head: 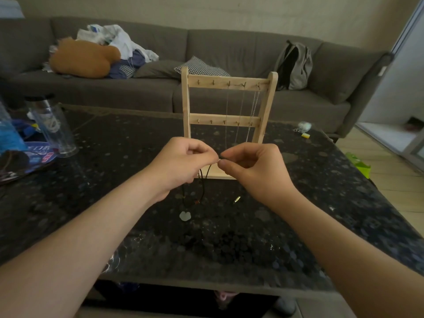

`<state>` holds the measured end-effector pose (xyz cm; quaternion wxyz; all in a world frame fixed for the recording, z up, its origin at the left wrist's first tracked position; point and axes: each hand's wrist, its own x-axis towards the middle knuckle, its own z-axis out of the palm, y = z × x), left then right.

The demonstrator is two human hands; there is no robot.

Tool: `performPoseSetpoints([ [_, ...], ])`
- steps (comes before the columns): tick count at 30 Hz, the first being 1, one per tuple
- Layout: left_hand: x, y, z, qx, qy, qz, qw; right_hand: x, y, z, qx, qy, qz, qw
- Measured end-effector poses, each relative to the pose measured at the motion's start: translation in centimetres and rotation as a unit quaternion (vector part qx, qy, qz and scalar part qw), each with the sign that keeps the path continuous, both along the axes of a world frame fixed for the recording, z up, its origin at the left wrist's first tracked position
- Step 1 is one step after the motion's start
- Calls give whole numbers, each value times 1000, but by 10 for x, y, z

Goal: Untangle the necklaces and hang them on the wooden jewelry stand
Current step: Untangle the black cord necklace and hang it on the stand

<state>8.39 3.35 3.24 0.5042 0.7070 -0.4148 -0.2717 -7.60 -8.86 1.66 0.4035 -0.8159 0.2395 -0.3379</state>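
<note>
While both hands work just in front of the wooden jewelry stand (185, 106), the black cord necklace (207, 175) is held up between them. The left hand (181, 161) has its fingers curled and pinches one cord end; the right hand (254, 166), likewise curled, pinches the other. The ends meet at a small bright fitting, likely the clasp. The cord hangs down to the tabletop (298, 180), where the pale pendant (185, 215) lies. Thin chains (241, 111) occupy the top bar's right-side hooks. Assessment: the clasp is being worked. The next move calls for lifting the loop onto a free left-side hook, clear of the hung chains.
</note>
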Motion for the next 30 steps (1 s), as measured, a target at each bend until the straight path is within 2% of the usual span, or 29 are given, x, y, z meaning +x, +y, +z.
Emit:
performPoseSetpoints([
  [8, 3, -4, -4, -5, -6, 43, 999, 2, 3, 2, -17, 43, 7, 999],
  [11, 6, -5, -7, -14, -23, 38, 999, 1, 3, 4, 37, 42, 17, 998],
  [15, 8, -2, -9, -15, -105, 4, 994, -4, 4, 9, 156, 31, 37, 987],
  [18, 9, 0, -9, -21, -129, -11, 991, -7, 5, 12, 216, 33, 45, 975],
  [24, 10, 0, -10, -3, -178, -38, 983, -7, 7, 16, 274, 39, 37, 960],
  [27, 10, -1, -9, 35, -234, -43, 971, -4, 7, 16, 273, 39, 18, 961],
  [30, 7, -2, -10, 49, -246, -31, 968, 3, 6, 15, 272, 58, -9, 960],
])
